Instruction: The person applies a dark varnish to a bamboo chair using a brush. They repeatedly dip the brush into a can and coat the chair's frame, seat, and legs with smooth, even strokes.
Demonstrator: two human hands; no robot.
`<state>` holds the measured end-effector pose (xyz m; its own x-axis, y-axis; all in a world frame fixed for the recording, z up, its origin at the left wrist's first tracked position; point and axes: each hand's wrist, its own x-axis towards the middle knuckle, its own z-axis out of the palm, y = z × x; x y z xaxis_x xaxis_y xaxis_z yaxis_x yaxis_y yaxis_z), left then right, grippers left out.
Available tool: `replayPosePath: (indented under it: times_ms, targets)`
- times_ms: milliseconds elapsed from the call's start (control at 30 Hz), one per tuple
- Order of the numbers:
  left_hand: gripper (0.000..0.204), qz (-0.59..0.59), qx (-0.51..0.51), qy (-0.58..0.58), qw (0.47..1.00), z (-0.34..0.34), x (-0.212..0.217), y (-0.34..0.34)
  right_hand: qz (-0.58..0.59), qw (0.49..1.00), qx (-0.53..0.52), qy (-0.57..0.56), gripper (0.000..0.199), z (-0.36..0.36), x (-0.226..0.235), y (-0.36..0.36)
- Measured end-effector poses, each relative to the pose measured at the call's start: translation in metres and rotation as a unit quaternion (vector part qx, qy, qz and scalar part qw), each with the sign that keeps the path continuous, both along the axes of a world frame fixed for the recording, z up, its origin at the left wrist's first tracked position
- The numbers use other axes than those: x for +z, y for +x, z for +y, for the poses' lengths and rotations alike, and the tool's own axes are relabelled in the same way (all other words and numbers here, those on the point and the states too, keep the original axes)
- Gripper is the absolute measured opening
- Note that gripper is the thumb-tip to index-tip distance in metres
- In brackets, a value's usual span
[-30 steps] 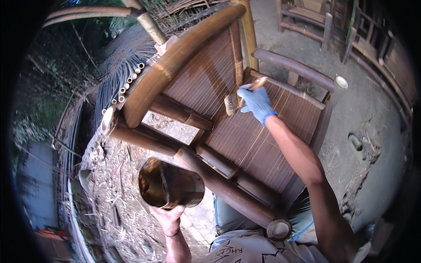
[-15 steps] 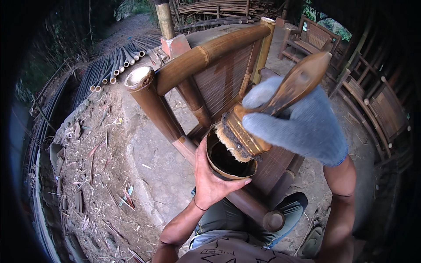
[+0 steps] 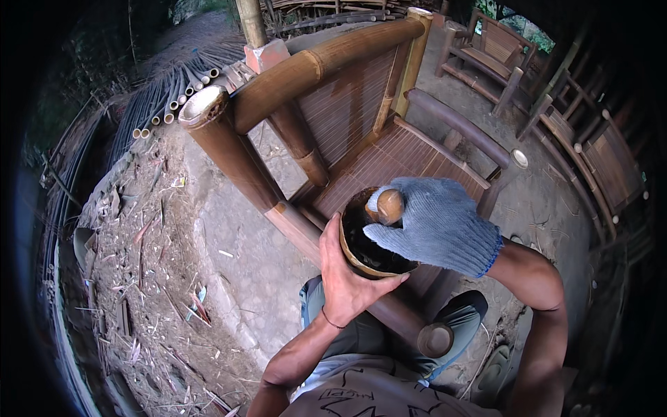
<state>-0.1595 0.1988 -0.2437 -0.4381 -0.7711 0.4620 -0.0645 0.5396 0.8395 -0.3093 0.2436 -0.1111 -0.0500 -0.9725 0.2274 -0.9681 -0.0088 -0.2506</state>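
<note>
A round, pale-rimmed pot (image 3: pixel 347 251) with a dark inside sits in my bare left hand (image 3: pixel 344 281), fingers and thumb curved round its outside. My right hand (image 3: pixel 445 226), in a grey-blue knitted glove, grips a paintbrush (image 3: pixel 391 205) above the pot. The brush points down into it, so its handle end faces up and the bristles are hidden. Just beyond stands a bamboo chair (image 3: pixel 333 59) with a glossy brown top rail, thick posts and a slatted seat. One of its poles runs under the pot toward my legs.
Long bamboo poles (image 3: pixel 156 104) lie in a pile at the far left. More bamboo seats (image 3: pixel 500 45) stand at the back right and along the right side. Wood shavings and scraps (image 3: pixel 160 278) litter the ground on the left. A bamboo post on a concrete block (image 3: pixel 266 55) rises behind the chair.
My right hand has lowered and turned the brush, taking its bristles from above the rim down into the pot. The pot has shifted slightly right in my left hand.
</note>
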Motion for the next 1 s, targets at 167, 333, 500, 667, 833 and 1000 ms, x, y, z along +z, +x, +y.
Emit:
replayPosePath:
  times_ms: [167, 333, 500, 667, 833, 1000]
  targets:
    - [0.126, -0.019, 0.007, -0.003, 1.0, 0.001, -0.004, -0.004, 0.012, 0.999, 0.004, 0.034, 0.043, -0.004, -0.012, -0.01]
    - [0.127, -0.016, 0.004, 0.017, 1.0, -0.004, -0.008, -0.005, -0.11, 0.991, 0.031, -0.076, 0.035, -0.004, -0.019, -0.026]
    - [0.122, 0.079, -0.015, 0.095, 0.992, -0.022, -0.018, -0.008, -0.6, 0.787, -0.033, -0.14, 0.024, -0.025, -0.024, -0.068]
    - [0.115, 0.109, -0.019, 0.109, 0.988, -0.039, -0.014, -0.016, -0.834, 0.525, 0.097, -0.141, 0.041, -0.086, -0.101, -0.135]
    - [0.117, 0.117, 0.01, 0.068, 0.991, -0.044, -0.026, -0.022, -0.825, 0.506, 0.15, -0.204, 0.044, -0.165, -0.134, -0.104]
    - [0.126, 0.109, 0.04, 0.124, 0.985, -0.041, -0.044, -0.024, -0.721, 0.653, 0.148, -0.178, 0.042, -0.195, -0.116, -0.119]
